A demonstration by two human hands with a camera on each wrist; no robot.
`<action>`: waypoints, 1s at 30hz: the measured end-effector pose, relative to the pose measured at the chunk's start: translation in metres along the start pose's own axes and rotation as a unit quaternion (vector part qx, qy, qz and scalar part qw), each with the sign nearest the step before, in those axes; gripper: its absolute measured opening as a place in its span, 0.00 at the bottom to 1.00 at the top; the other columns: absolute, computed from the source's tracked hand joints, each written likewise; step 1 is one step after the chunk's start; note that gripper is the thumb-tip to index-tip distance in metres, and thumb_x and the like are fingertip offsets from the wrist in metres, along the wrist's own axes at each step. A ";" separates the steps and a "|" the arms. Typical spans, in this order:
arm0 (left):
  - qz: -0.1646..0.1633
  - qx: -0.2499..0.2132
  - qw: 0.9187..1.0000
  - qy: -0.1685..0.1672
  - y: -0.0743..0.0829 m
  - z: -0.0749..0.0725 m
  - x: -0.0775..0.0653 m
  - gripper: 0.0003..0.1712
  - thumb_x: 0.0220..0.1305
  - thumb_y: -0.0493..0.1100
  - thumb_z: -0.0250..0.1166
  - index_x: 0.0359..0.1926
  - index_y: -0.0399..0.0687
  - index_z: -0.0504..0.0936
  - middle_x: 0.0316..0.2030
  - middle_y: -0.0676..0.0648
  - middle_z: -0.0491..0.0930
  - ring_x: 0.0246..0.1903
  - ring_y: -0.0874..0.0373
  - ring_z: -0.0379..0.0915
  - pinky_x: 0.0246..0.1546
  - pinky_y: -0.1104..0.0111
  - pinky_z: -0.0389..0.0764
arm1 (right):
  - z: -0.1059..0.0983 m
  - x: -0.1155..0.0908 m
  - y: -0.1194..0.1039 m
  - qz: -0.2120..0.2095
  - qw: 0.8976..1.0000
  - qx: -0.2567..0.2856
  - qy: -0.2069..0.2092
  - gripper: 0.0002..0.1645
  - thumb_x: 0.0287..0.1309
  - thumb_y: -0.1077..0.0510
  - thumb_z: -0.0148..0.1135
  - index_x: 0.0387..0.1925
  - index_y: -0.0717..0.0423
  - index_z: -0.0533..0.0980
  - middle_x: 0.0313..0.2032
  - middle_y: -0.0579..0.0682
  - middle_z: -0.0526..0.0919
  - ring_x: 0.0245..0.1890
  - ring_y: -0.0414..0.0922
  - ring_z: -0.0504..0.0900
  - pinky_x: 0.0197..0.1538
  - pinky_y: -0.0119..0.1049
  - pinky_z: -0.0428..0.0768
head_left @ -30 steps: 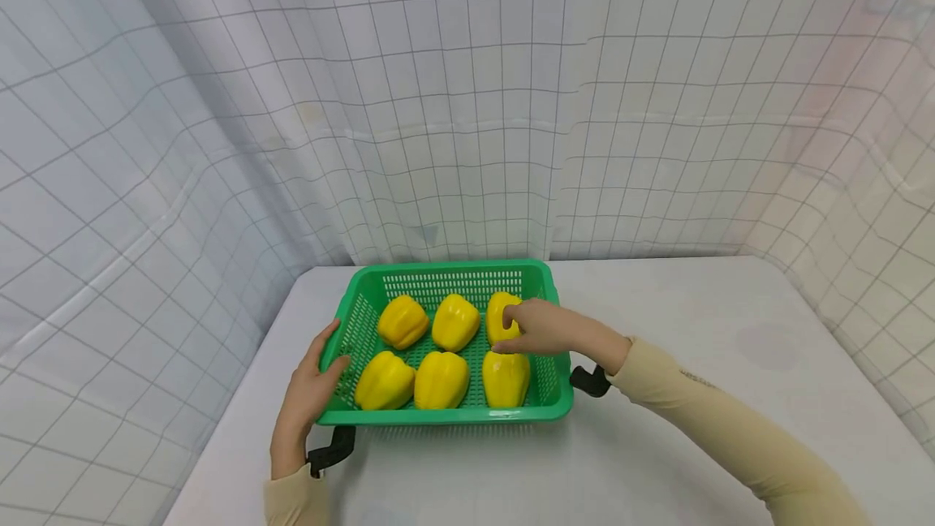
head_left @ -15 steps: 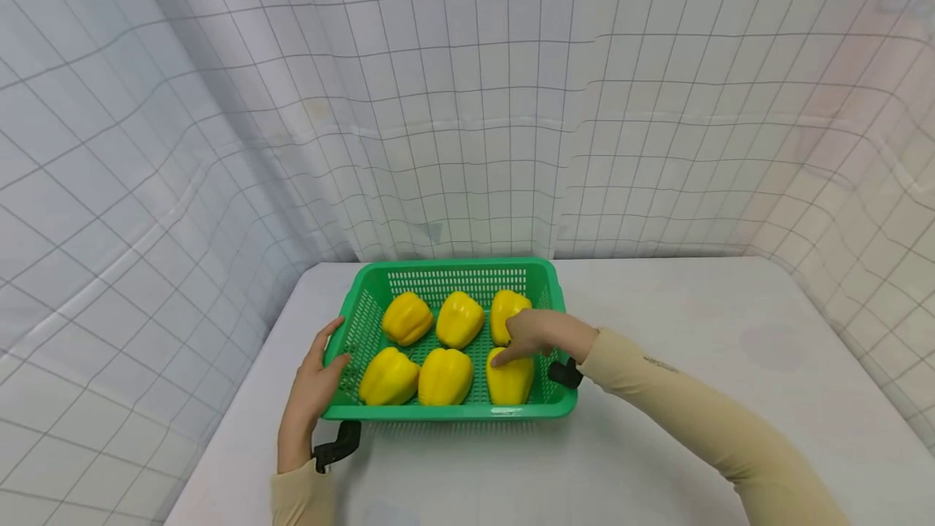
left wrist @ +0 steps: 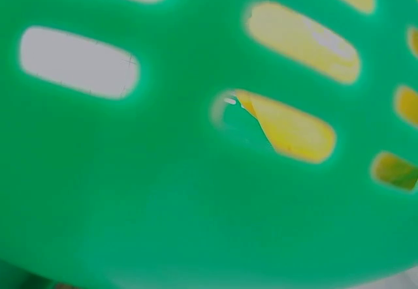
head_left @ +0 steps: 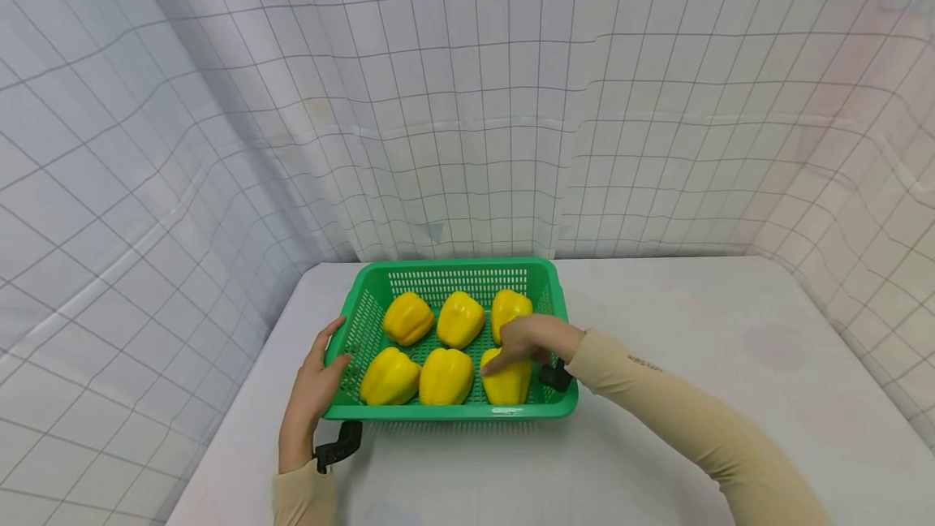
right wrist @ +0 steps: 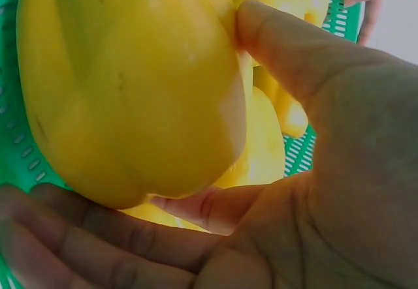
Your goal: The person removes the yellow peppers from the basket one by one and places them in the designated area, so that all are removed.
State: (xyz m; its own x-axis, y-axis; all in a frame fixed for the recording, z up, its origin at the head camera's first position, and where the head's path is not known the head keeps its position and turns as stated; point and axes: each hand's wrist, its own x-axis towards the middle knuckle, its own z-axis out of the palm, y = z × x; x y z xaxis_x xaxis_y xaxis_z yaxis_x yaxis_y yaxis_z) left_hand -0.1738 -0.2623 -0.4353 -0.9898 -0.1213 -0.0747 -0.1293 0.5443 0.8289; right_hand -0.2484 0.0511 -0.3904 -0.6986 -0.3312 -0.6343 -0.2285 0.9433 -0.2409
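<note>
A green slotted plastic basket (head_left: 453, 412) stands on the white table with several yellow bell peppers in two rows inside. My left hand (head_left: 314, 388) grips its left rim, thumb on the inner side and fingers outside. In the left wrist view the basket wall (left wrist: 163, 191) fills the picture, yellow showing through its slots. My right hand (head_left: 529, 337) reaches over the right side and holds the front-right bell pepper (head_left: 509, 384). The right wrist view shows that bell pepper (right wrist: 130, 87) close up, the thumb against one side and fingers along its end.
Behind the held one sits the back-right bell pepper (head_left: 510, 308), partly covered by my right hand. The middle front bell pepper (head_left: 446, 377) lies just to its left. A white gridded curtain (head_left: 467, 104) encloses the table (head_left: 672, 331) at the back and sides.
My right hand has come down and toward me onto the front-right bell pepper, which has shifted slightly left in the last half second. The left hand keeps its grip on the basket.
</note>
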 end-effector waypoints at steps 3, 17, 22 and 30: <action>-0.001 0.003 1.000 0.001 0.000 0.000 0.000 0.33 0.72 0.43 0.48 0.74 0.65 0.50 0.65 0.33 0.59 0.43 0.41 0.65 0.32 0.61 0.67 | 0.001 0.002 0.001 -0.002 1.000 0.023 -0.005 0.37 0.51 0.31 0.62 0.46 0.59 0.70 0.31 0.53 0.73 0.27 0.52 0.80 0.31 0.40 0.78; -0.015 -0.023 1.000 0.010 0.001 0.001 -0.001 0.34 0.71 0.42 0.49 0.74 0.66 0.51 0.68 0.35 0.54 0.45 0.42 0.64 0.34 0.61 0.67 | 0.002 0.005 0.005 -0.029 0.995 0.089 -0.020 0.43 0.51 0.36 0.66 0.58 0.60 0.66 0.39 0.54 0.74 0.36 0.56 0.81 0.34 0.46 0.80; -0.021 -0.034 0.999 0.014 0.000 0.002 0.000 0.34 0.70 0.41 0.49 0.74 0.66 0.52 0.68 0.36 0.55 0.43 0.44 0.65 0.34 0.61 0.68 | 0.002 0.006 0.008 -0.045 0.994 0.100 -0.025 0.42 0.50 0.38 0.68 0.58 0.59 0.66 0.40 0.53 0.73 0.38 0.55 0.80 0.34 0.46 0.80; -0.024 -0.048 0.998 0.020 0.000 0.003 0.000 0.34 0.70 0.40 0.49 0.73 0.66 0.53 0.62 0.34 0.63 0.42 0.44 0.67 0.32 0.62 0.70 | 0.001 0.008 0.013 -0.069 0.991 0.109 -0.027 0.37 0.46 0.44 0.74 0.52 0.58 0.68 0.40 0.52 0.73 0.38 0.55 0.80 0.34 0.44 0.80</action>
State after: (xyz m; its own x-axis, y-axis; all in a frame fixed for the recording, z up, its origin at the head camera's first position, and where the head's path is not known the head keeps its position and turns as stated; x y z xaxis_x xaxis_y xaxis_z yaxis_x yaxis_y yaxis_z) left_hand -0.1737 -0.2599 -0.4368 -0.9791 -0.1791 -0.0961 -0.1690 0.4547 0.8745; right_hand -0.2557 0.0607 -0.3994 -0.6321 -0.4625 -0.6217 -0.1633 0.8638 -0.4766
